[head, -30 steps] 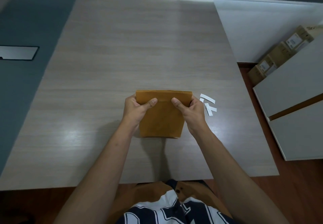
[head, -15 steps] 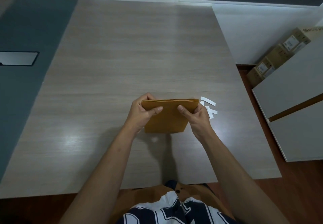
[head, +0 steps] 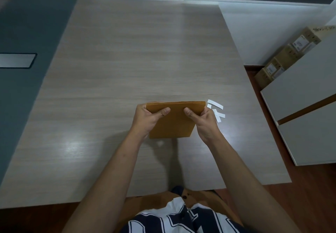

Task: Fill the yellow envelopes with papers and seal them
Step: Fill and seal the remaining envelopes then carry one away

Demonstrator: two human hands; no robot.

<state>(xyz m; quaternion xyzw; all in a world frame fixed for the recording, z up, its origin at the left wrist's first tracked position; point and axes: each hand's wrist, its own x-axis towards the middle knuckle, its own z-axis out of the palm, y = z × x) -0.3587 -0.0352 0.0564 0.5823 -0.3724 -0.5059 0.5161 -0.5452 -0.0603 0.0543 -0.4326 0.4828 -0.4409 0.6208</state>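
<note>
A stack of several yellow envelopes (head: pixel 173 122) stands on its lower edge on the wooden table (head: pixel 127 60), tilted toward me. My left hand (head: pixel 147 119) grips the stack's upper left corner, thumb on the near face and fingers behind. My right hand (head: pixel 204 121) grips the upper right corner the same way. The layered top edges of the envelopes show between my hands. No loose papers are visible.
Several small white paper strips (head: pixel 217 110) lie on the table just right of my right hand. A white cabinet (head: pixel 300 109) stands right of the table, with cardboard boxes (head: pixel 283 54) behind it. A grey panel (head: pixel 17 60) sits at far left.
The stack was lifted and tipped up from one second ago, then came down again; its lower edge now rests on the table. Both hands kept their grip on the top corners.
</note>
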